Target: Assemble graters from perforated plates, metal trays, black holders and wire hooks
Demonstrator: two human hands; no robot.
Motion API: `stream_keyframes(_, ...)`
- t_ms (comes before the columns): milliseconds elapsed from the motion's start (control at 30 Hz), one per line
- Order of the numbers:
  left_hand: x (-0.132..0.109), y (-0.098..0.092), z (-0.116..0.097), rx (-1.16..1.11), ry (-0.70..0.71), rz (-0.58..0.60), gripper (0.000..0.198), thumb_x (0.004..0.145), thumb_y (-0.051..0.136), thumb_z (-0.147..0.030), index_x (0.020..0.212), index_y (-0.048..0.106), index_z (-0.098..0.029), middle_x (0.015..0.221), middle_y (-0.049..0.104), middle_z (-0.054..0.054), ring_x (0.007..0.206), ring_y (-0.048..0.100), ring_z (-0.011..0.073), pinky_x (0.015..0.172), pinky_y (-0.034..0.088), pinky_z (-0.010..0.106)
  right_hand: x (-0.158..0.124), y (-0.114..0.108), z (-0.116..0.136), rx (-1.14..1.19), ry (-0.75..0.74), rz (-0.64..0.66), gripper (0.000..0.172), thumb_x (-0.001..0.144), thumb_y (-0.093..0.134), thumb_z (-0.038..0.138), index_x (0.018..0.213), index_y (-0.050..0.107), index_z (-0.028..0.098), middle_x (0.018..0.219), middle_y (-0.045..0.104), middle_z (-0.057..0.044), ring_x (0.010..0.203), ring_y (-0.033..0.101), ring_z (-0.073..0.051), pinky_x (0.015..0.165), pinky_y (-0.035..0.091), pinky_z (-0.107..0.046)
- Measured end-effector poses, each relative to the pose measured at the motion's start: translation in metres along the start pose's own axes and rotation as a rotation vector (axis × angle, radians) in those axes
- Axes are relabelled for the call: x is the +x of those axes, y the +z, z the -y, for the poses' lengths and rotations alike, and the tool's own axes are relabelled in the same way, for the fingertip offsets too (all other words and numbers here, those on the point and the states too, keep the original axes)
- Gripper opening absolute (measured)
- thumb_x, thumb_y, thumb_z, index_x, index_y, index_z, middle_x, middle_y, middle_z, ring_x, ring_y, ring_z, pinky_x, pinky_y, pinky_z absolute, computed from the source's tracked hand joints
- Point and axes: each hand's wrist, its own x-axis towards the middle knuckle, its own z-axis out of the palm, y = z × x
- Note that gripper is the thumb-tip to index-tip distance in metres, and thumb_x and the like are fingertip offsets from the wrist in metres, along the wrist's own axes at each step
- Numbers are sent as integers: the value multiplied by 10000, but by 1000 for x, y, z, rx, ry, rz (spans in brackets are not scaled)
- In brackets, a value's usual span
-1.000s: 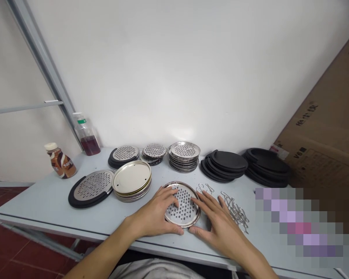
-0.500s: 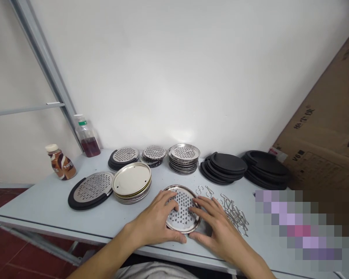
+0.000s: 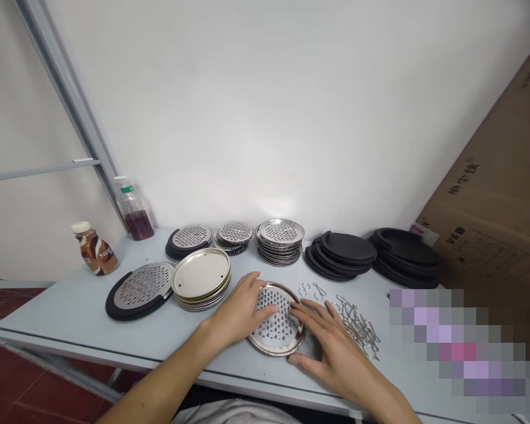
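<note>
A round metal grater plate with a shiny raised rim lies on the table right in front of me. My left hand is at its left side, fingers stretched along the rim and the thumb over the perforated face. On the opposite side, my right hand spreads its fingers over the right edge, with its thumb by the lower rim. Neither hand lifts the plate. Just beyond my right hand lies a pile of metal wire hooks and rings.
Left of the plate stand a stack of metal lids and a black-rimmed grater. Behind are stacked grater discs and black round holders. Two bottles stand far left; a cardboard box is at right. One patch is pixelated.
My left hand has moved up and left; its thumb has gone from the plate's lower edge onto the perforated face. My right hand stays nearly where it was.
</note>
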Motion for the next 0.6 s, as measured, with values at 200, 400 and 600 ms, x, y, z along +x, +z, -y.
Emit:
stream_keyframes(200, 16, 10, 9, 66, 8, -47, 265, 971, 421, -144, 1067, 667, -155, 1090, 667, 116, 1087, 603, 244, 994, 475, 390, 0, 1, -1, -10, -19, -2, 696, 843, 611, 603, 1459, 418, 344, 1518, 445, -20, 1442, 301, -309, 1201, 115, -592)
stream_keyframes(400, 22, 9, 13, 104, 11, -33, 356, 848, 453, 2, 1045, 710, -145, 1019, 686, 119, 1002, 632, 251, 929, 501, 379, -4, 2, -2, -27, -31, -47, 635, 880, 585, 526, 1463, 420, 335, 1547, 396, -31, 1447, 297, -301, 1202, 172, -573)
stream_keyframes(600, 19, 8, 11, 117, 3, -34, 376, 840, 452, 7, 1026, 732, -162, 994, 690, 111, 976, 639, 241, 914, 510, 364, -4, 0, 2, -47, -99, -54, 567, 867, 605, 439, 1414, 504, 331, 1535, 415, -38, 1450, 273, -347, 1188, 147, -622)
